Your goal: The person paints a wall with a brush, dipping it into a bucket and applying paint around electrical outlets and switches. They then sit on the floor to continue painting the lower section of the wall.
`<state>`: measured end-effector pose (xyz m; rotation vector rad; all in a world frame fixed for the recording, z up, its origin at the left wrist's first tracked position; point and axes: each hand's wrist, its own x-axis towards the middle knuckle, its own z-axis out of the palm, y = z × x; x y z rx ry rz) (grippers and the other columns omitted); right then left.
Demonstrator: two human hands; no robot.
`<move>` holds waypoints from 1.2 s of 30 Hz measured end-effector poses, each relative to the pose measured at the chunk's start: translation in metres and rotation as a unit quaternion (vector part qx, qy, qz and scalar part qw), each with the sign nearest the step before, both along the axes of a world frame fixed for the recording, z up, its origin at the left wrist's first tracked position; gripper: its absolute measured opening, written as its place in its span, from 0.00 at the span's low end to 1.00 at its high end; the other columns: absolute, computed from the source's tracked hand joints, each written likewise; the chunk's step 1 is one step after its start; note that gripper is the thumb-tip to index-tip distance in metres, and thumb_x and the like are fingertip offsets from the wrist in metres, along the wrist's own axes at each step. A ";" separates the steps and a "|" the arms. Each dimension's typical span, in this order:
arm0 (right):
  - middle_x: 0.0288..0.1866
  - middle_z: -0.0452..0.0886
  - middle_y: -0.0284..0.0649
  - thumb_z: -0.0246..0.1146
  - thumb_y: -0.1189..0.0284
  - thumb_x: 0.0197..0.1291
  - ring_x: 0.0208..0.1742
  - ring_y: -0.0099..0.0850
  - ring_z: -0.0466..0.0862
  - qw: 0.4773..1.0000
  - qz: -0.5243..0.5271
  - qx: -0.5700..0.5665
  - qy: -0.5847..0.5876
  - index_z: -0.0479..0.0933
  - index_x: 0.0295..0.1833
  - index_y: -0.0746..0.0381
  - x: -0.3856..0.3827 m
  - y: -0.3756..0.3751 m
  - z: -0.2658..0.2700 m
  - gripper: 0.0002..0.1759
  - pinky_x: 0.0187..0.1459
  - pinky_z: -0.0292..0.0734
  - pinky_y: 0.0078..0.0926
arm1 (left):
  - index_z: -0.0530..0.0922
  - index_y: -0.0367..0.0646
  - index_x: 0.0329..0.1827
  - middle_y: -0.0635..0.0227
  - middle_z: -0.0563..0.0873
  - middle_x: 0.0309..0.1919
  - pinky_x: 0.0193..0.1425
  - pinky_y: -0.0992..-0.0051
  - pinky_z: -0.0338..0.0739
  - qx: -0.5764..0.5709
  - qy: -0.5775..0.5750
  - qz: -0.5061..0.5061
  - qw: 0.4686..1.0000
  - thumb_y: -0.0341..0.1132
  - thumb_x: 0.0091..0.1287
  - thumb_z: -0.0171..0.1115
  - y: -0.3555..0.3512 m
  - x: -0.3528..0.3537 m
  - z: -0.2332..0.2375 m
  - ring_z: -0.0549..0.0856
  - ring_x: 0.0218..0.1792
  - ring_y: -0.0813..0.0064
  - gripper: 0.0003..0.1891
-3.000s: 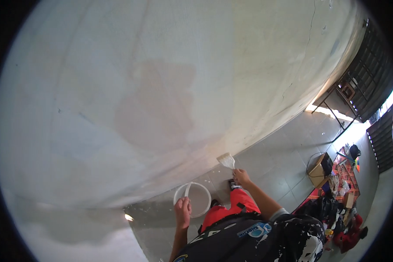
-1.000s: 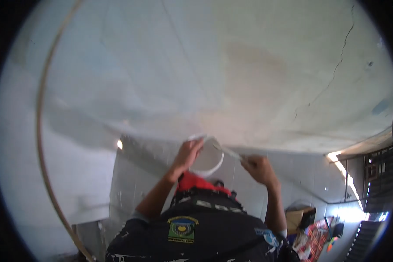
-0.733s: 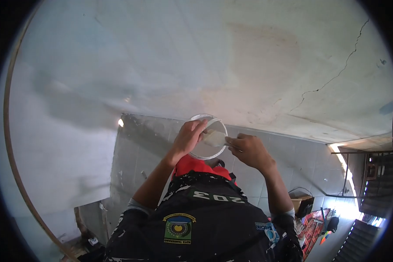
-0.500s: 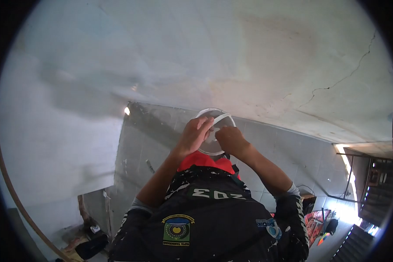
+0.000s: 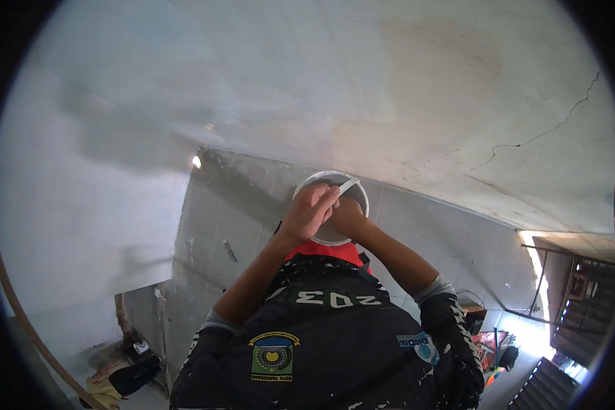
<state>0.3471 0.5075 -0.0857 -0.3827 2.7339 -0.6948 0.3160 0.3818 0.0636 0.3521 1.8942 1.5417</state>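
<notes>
A round bucket with a white rim (image 5: 367,213) stands upright in front of my body, with greyish contents inside. My left hand (image 5: 311,208) is over its left side, fingers closed on a flat white strip (image 5: 349,185) that slants up to the right across the bucket's opening. Beside it, my right hand (image 5: 347,217) reaches down into the bucket, curled, with its fingertips hidden. Whether the right hand holds anything cannot be seen. The two hands are close together and overlap in the view.
A pale wall with a long crack (image 5: 517,145) rises ahead, and another wall (image 5: 89,225) stands on the left. On the tiled floor (image 5: 417,212) lies a small narrow object (image 5: 230,251). Dark cloth (image 5: 135,376) is piled at lower left; slatted furniture (image 5: 584,294) stands at right.
My right hand has moved left and lower into the bucket, closer to my left hand. The white strip now tilts more steeply. The whole view has shifted slightly.
</notes>
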 end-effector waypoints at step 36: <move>0.25 0.71 0.27 0.52 0.67 0.70 0.23 0.15 0.67 0.620 -0.459 -0.615 -0.162 0.77 0.42 0.64 0.057 -0.109 0.030 0.12 0.23 0.61 0.16 | 0.74 0.40 0.35 0.77 0.68 0.16 0.19 0.84 0.57 0.049 -0.086 -0.063 0.993 0.49 0.75 0.49 -0.142 -0.137 -0.027 0.65 0.16 0.88 0.20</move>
